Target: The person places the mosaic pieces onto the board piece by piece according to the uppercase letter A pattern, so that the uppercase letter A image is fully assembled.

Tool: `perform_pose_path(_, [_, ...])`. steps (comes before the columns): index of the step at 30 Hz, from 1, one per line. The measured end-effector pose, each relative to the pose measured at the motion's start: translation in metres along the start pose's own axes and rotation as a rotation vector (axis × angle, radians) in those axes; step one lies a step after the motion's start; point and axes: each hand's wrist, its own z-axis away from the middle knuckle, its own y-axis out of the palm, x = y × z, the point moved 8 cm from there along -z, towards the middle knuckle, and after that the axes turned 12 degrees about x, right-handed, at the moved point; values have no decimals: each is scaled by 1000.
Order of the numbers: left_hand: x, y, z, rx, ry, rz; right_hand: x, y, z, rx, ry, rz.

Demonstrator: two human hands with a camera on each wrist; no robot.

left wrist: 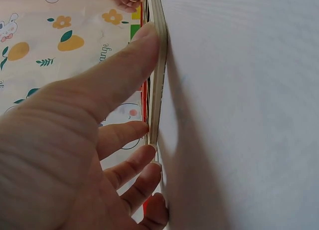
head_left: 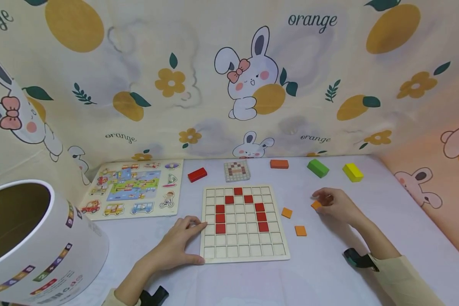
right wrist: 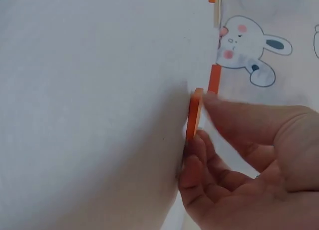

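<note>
A square gridded board (head_left: pixel 232 253) lies flat, with red square tiles (head_left: pixel 220 218) forming an arch on it. My left hand (head_left: pixel 179 242) rests at its left edge, the thumb by the lower corner and the fingers spread loosely further up. In the left wrist view the thumb (left wrist: pixel 124 65) touches the board's side (left wrist: pixel 158 65). Right of the board, my right hand (head_left: pixel 338 205) holds an orange square tile (right wrist: pixel 194 115) by its edges between thumb and curled fingers, low over the table. Two more orange tiles, one upper (head_left: pixel 287 212) and one lower (head_left: pixel 300 230), lie between board and hand.
A small pattern card (head_left: pixel 237 171) lies behind the board. Along the back are red (head_left: pixel 197 174), orange (head_left: pixel 279 164), green (head_left: pixel 318 168) and yellow (head_left: pixel 353 172) blocks. A vehicle picture puzzle (head_left: pixel 134 208) lies back left. A large white tub (head_left: pixel 80 250) stands at the left front.
</note>
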Motion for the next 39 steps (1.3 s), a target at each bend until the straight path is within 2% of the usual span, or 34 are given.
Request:
perform_pose_path(11, [0,0,0,2,-2,-3,4,4,-3,26,-23,35])
perform_pose_path(15, [1,0,0,5,-3,-5,15,4,-8,29,-63,54])
perform_pose_path(19, [2,0,1,4,-2,-7,37,12,-25,48,-129,26])
perform_pose_path(24, [2,0,2,6,0,-1,82,43,-53,149,-215,-25])
perform_pose_path(32, [1,0,0,6,1,1,163,108,-85,379,-437,-24])
perform_pose_path(35, [1,0,-1,7,1,3,180,126,-90,426,-470,-1])
perform_pose_path(39, [1,0,0,7,1,0,192,141,-93,435,-475,34])
